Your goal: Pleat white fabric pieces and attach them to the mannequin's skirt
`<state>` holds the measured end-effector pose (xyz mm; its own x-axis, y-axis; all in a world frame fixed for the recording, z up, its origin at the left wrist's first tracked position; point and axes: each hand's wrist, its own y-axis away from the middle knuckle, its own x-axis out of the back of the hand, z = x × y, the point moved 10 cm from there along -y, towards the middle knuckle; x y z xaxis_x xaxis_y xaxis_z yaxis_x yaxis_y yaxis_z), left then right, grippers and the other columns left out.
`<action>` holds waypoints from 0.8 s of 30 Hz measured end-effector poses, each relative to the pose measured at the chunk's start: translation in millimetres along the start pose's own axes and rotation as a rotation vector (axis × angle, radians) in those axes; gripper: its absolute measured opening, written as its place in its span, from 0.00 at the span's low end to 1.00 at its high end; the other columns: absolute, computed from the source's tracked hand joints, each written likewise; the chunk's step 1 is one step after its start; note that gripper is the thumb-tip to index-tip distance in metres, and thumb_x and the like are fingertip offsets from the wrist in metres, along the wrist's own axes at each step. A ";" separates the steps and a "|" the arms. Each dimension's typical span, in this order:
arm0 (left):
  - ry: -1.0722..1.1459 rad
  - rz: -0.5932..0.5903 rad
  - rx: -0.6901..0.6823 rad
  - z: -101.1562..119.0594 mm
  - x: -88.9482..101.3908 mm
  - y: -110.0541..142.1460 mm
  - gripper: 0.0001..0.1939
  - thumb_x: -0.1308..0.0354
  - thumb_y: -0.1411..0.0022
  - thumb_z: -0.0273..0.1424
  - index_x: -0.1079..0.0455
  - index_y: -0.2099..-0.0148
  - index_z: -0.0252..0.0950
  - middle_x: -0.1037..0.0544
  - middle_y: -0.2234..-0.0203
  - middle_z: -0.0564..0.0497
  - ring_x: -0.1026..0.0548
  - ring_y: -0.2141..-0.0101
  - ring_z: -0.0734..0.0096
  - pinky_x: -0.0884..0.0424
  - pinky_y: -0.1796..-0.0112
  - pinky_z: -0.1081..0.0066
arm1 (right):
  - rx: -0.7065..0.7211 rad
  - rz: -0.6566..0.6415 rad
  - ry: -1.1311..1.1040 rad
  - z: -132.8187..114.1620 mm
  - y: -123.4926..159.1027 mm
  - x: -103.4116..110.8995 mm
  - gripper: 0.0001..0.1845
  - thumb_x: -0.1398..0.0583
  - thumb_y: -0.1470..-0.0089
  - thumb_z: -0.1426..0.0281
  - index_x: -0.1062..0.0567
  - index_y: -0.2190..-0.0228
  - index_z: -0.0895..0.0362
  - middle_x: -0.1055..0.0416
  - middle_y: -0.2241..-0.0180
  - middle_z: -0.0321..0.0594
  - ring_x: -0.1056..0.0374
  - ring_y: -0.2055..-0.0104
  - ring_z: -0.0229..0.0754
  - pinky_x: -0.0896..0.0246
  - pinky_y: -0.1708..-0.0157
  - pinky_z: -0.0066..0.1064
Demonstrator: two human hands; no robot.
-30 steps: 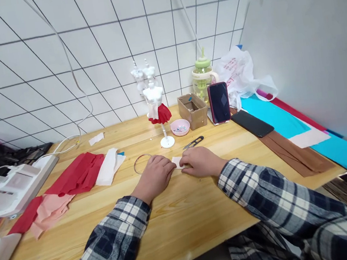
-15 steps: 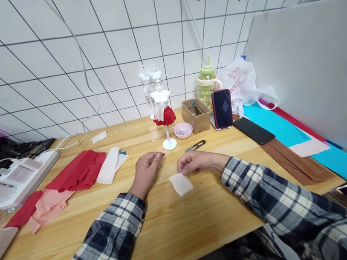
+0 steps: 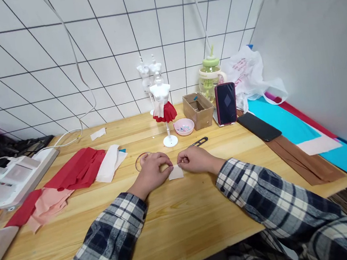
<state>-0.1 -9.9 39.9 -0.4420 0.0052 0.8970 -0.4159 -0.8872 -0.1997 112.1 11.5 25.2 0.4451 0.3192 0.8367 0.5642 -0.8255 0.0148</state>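
A small off-white piece of fabric [image 3: 176, 172] lies between my hands above the wooden table. My left hand [image 3: 153, 171] pinches its upper left corner, and my right hand [image 3: 195, 160] pinches the upper right one. Partly behind my left hand is a thin ring-shaped loop [image 3: 137, 163]. Just beyond my right hand lie black thread snips [image 3: 200, 141], their blades partly hidden. Farther back stands a white mini dress form [image 3: 161, 93] on a round base, wearing a pleated red skirt [image 3: 166, 112] with a pale strip on its front.
Behind stand a pink bowl of small beads [image 3: 184, 127], a cardboard box [image 3: 198, 110], a propped phone [image 3: 225, 103] and a drink bottle [image 3: 211, 77]. Red fabric [image 3: 75, 169] and white fabric [image 3: 109, 164] lie left, near a power strip [image 3: 22, 181]. Brown fabric [image 3: 303, 159] and a black phone [image 3: 259, 126] lie right.
Half a second ago only my right hand held the fabric piece, with my left hand apart. Now both hands pinch it, and it has been turned and drawn up between them.
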 end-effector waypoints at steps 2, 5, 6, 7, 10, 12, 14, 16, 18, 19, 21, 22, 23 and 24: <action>0.001 -0.003 -0.011 1.9 0.0 -0.5 0.06 0.42 0.40 0.35 0.24 0.66 0.42 0.21 0.61 0.52 0.27 0.56 0.63 0.46 0.46 0.52 | 0.005 0.008 -0.014 0.7 -0.5 0.5 0.09 0.41 0.46 0.68 0.20 0.66 0.53 0.25 0.73 0.33 0.34 0.72 0.35 0.50 0.73 0.26; -0.014 0.006 -0.024 4.3 0.2 -0.4 0.06 0.42 0.40 0.34 0.24 0.66 0.41 0.21 0.62 0.52 0.27 0.57 0.63 0.46 0.46 0.52 | 0.030 0.038 -0.028 -0.2 0.1 2.0 0.11 0.40 0.46 0.66 0.20 0.61 0.52 0.25 0.73 0.32 0.34 0.72 0.36 0.49 0.72 0.26; -0.019 0.008 -0.025 4.7 0.1 -0.2 0.06 0.42 0.40 0.34 0.24 0.66 0.41 0.21 0.63 0.51 0.27 0.57 0.63 0.46 0.46 0.52 | 0.047 0.050 -0.019 -1.8 0.7 2.5 0.12 0.39 0.47 0.66 0.20 0.60 0.52 0.25 0.74 0.32 0.34 0.72 0.36 0.49 0.71 0.27; -0.022 0.008 -0.025 4.8 -0.3 -0.2 0.06 0.43 0.40 0.34 0.24 0.65 0.41 0.21 0.63 0.51 0.27 0.57 0.63 0.45 0.46 0.52 | 0.066 0.060 -0.004 -3.8 1.6 3.0 0.12 0.39 0.47 0.66 0.21 0.60 0.52 0.26 0.74 0.32 0.34 0.71 0.36 0.48 0.70 0.27; -0.026 -0.001 -0.022 4.2 -2.0 -0.1 0.06 0.43 0.40 0.34 0.24 0.65 0.41 0.21 0.64 0.52 0.27 0.58 0.63 0.44 0.47 0.54 | 0.100 0.076 0.054 -8.3 3.5 3.3 0.09 0.39 0.47 0.68 0.21 0.63 0.53 0.25 0.73 0.33 0.33 0.70 0.37 0.48 0.69 0.27; -0.027 -0.002 -0.027 4.3 -2.1 0.4 0.07 0.43 0.40 0.34 0.24 0.65 0.41 0.21 0.64 0.52 0.27 0.59 0.64 0.44 0.47 0.54 | 0.106 0.084 0.082 -9.5 4.0 3.6 0.07 0.40 0.46 0.69 0.21 0.65 0.53 0.24 0.72 0.34 0.33 0.68 0.38 0.48 0.68 0.28; -0.025 0.000 -0.034 5.1 -1.1 1.4 0.07 0.43 0.40 0.35 0.24 0.64 0.41 0.20 0.64 0.51 0.26 0.59 0.63 0.44 0.47 0.54 | 0.113 0.090 0.103 -10.4 4.2 4.0 0.07 0.39 0.46 0.69 0.21 0.66 0.54 0.24 0.71 0.35 0.32 0.68 0.38 0.48 0.68 0.28; -0.030 0.003 -0.034 5.8 0.3 2.6 0.07 0.42 0.41 0.35 0.24 0.64 0.42 0.20 0.64 0.51 0.26 0.59 0.62 0.47 0.46 0.51 | 0.120 0.093 0.119 -11.0 4.1 4.2 0.07 0.39 0.46 0.69 0.21 0.66 0.54 0.23 0.70 0.35 0.32 0.67 0.38 0.49 0.69 0.28; -0.040 0.001 -0.025 6.2 1.2 3.3 0.07 0.42 0.42 0.35 0.24 0.64 0.42 0.19 0.64 0.51 0.26 0.58 0.61 0.50 0.45 0.49 | 0.123 0.084 0.135 -11.0 4.1 3.8 0.07 0.40 0.45 0.69 0.22 0.66 0.55 0.23 0.70 0.36 0.32 0.67 0.38 0.49 0.69 0.28; -0.044 -0.002 -0.017 6.2 1.2 3.4 0.07 0.42 0.42 0.35 0.24 0.64 0.42 0.19 0.64 0.52 0.26 0.59 0.61 0.50 0.45 0.49 | 0.124 0.080 0.147 -11.4 4.4 3.8 0.07 0.40 0.45 0.69 0.22 0.66 0.55 0.23 0.69 0.36 0.31 0.67 0.38 0.50 0.69 0.28; -0.047 -0.006 0.004 6.0 1.0 3.2 0.07 0.43 0.42 0.34 0.24 0.65 0.42 0.19 0.65 0.52 0.25 0.60 0.62 0.50 0.45 0.49 | 0.141 0.069 0.191 -14.2 5.7 4.1 0.07 0.41 0.43 0.69 0.22 0.65 0.54 0.22 0.67 0.37 0.30 0.65 0.39 0.49 0.69 0.28; -0.046 -0.008 0.015 5.8 0.8 2.9 0.07 0.44 0.42 0.34 0.24 0.65 0.41 0.19 0.66 0.52 0.25 0.60 0.63 0.50 0.45 0.50 | 0.159 0.058 0.227 -16.9 6.9 3.7 0.08 0.42 0.43 0.69 0.22 0.64 0.54 0.22 0.66 0.37 0.30 0.64 0.40 0.49 0.68 0.28; -0.046 -0.008 0.026 5.5 0.7 2.6 0.07 0.44 0.41 0.33 0.24 0.65 0.41 0.19 0.67 0.52 0.25 0.61 0.63 0.50 0.45 0.51 | 0.182 0.044 0.274 -20.3 8.5 2.7 0.09 0.43 0.41 0.68 0.22 0.64 0.54 0.22 0.65 0.38 0.30 0.63 0.40 0.49 0.68 0.28; -0.046 -0.009 0.035 5.4 0.4 2.4 0.08 0.45 0.41 0.33 0.24 0.65 0.41 0.19 0.67 0.52 0.25 0.61 0.64 0.49 0.45 0.51 | 0.204 0.030 0.327 -23.8 10.2 1.5 0.10 0.44 0.40 0.68 0.22 0.64 0.54 0.23 0.64 0.40 0.30 0.62 0.41 0.49 0.68 0.29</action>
<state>3.0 -14.6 41.9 -0.4010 -0.0071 0.9161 -0.3912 -0.9029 -0.1782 102.0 -7.5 39.6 0.2367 0.1037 0.9660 0.6958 -0.7121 -0.0940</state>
